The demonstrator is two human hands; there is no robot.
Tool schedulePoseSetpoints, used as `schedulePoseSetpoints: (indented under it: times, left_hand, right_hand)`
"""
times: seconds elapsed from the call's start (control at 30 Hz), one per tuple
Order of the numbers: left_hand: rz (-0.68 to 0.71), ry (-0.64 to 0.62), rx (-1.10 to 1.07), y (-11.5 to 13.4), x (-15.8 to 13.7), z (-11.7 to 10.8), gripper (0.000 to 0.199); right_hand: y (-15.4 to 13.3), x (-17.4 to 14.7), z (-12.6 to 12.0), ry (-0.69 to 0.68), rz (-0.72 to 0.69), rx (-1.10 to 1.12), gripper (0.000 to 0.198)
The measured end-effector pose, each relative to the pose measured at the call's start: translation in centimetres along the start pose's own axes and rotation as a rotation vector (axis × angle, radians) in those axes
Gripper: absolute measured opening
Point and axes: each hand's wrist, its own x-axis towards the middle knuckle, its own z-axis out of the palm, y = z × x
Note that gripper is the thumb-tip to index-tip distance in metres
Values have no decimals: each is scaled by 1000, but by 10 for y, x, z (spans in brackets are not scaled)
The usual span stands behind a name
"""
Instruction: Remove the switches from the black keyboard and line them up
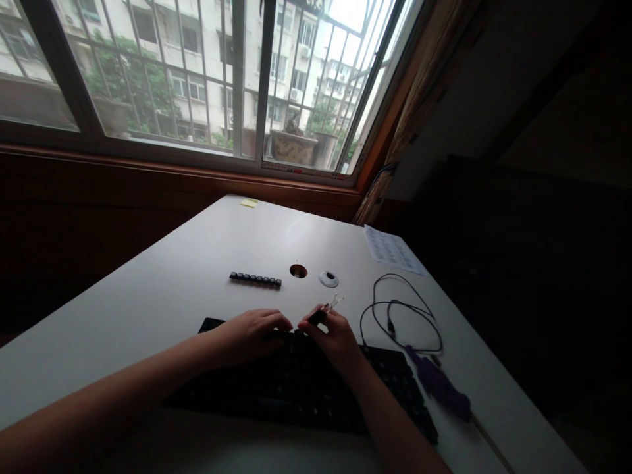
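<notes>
A black keyboard (pixel 266 401) lies across the near part of the white table, much of it in deep shadow. My right hand (pixel 338 339) is closed around a keycap puller (pixel 318 316), its black handle in the fingers and its wire prongs pointing up and away. Over the keyboard's far edge, my left hand (pixel 257 336) has its fingers bent together close to my right fingertips. Whatever lies between the left fingers is hidden. Beyond the hands, several black keycaps (pixel 255 279) stand in a straight row.
A cable hole (pixel 298 271) opens in the table (pixel 197 263), with its round grey cover (pixel 328 279) beside it. To the right are a coiled black cable (pixel 390 303), a purple object (pixel 439 385) with a pale cord, and a printed sheet (pixel 395 249). A yellow note (pixel 249 203) lies far back.
</notes>
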Motion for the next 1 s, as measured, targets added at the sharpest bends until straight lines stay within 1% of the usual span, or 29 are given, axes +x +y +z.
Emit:
schedulePoseSetpoints:
  times: [0.13,0.27,0.43,0.7,1.0]
  left_hand:
    - [-23,5,-41,-2,3,-2,27]
    - [-18,6,-80,-2,5,-5,28]
    - [-29,-11,-90,-1,5,-6,28]
    - [-48,-29,-94,-6,5,-4,22]
    - [-40,-46,-92,-5,6,-5,17]
  right_hand:
    - [-2,1,-2,-47,-32,63,17]
    - [-3,2,-3,-85,-48,57,15]
    - [-2,1,-5,-134,-35,62,12]
    - [4,-1,-2,-164,-17,114,10]
    - [-1,-2,-2,-179,14,150,12]
